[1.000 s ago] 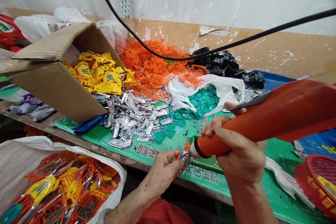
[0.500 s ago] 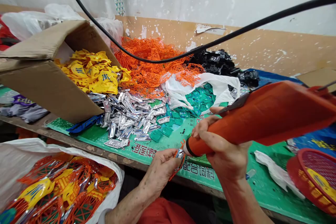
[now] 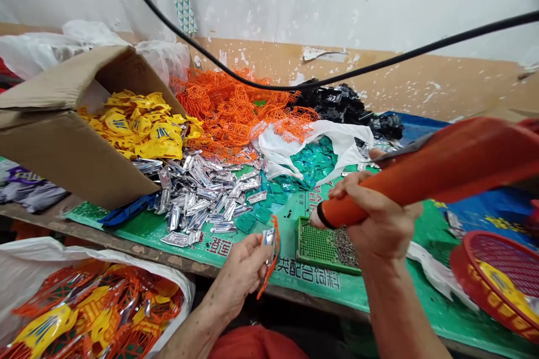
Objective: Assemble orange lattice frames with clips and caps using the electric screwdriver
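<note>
- Left hand (image 3: 244,266) pinches the orange-and-silver piece (image 3: 268,239), which looks light, thin and springy, probably slick; the stiffer silver part seems the best hold.
- Right hand (image 3: 379,213), between two and three o'clock from the left, wraps the orange tool (image 3: 442,165), likely heavier, suiting a full grip near its nose (image 3: 316,219).
- Half a second ago nose met piece; now they're apart, and the green tray (image 3: 315,242), at the piece's three o'clock, shows more.
</note>
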Demonstrator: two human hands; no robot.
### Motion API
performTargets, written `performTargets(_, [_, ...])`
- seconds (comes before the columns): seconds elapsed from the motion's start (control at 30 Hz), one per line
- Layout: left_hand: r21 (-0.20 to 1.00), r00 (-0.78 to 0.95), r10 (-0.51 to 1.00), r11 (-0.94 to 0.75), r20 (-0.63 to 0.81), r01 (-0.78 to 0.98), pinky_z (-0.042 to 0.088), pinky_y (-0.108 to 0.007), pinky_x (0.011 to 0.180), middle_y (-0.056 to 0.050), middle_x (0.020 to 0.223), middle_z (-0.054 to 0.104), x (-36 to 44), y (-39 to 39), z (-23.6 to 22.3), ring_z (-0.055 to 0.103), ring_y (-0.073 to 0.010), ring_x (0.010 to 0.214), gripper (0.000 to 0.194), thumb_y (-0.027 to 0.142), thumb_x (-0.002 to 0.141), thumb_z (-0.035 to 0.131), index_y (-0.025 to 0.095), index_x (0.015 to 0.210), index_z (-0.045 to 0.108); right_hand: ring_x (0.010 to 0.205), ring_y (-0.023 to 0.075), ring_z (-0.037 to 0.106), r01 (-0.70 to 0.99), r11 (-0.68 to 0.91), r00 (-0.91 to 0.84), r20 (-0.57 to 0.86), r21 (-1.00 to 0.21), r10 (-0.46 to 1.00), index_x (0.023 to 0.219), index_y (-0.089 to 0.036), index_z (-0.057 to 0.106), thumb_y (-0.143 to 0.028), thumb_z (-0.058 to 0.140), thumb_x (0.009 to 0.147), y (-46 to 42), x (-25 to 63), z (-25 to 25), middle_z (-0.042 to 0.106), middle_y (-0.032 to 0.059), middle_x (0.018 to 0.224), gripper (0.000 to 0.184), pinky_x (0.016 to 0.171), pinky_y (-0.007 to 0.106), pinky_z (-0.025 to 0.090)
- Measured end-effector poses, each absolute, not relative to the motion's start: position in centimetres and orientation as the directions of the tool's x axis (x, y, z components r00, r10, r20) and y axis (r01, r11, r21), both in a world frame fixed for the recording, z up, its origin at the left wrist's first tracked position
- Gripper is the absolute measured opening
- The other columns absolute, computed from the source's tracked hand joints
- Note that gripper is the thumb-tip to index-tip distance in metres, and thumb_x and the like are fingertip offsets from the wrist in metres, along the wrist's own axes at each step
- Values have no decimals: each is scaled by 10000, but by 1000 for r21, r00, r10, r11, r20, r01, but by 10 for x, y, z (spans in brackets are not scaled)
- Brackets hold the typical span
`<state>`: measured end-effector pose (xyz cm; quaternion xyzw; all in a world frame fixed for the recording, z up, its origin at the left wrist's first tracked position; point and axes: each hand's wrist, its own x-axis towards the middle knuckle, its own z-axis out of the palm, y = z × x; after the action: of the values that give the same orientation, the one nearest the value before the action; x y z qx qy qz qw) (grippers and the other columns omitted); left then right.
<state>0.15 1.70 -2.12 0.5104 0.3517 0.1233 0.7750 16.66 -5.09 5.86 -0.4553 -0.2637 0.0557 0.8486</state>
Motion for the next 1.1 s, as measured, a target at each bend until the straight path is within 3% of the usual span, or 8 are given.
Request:
performTargets(0.1, [858,721,546,496,-428,134,224,-153,334,97,491,476,-4,21,-18,273,-30,349,364,504,720,669,202,733,467,457,138,536,189,526,867,393,-829,307,846,-183,620,-140,743,553,-42,188,44,602,-56,551,322,499,307,452])
performTargets(0.23, [838,738,518,534,-432,115,344,-152,347,63,529,566,-5,20,-15,393,-41,360,391,522,695,684,201,737,464,480,134,536,184,432,887,339,-883,314,652,-161,591,-168,752,537,-33,198,19,594,-38,554,198,510,313,460])
performTargets(0.4, [837,764,487,532,-423,125,413,-170,366,28,573,635,-1,19,-20,458,-55,378,409,530,704,689,193,764,466,478,124,521,157,401,899,299,-902,321,648,-154,604,-203,746,539,-26,197,8,586,-33,577,185,498,309,457])
performTargets(0.53, [843,772,477,520,-419,136,422,-169,376,22,594,652,1,18,-25,477,-54,379,365,495,761,661,186,796,472,454,122,515,149,386,899,288,-910,331,615,-149,607,-195,750,536,-22,198,6,577,-32,558,170,470,299,441])
performTargets(0.8, [841,766,465,512,-444,177,413,-173,356,21,554,635,5,17,-22,459,-55,352,437,556,671,708,173,734,509,476,119,521,172,369,894,302,-913,330,606,-157,606,-202,752,535,-23,197,6,588,-36,551,168,498,291,450])
performTargets(1.1, [859,775,465,475,-428,190,370,-154,321,24,578,642,6,17,-24,433,-44,333,412,548,708,678,176,741,505,491,115,525,212,357,881,336,-910,333,662,-162,617,-209,749,553,-23,197,7,599,-44,561,177,533,299,464])
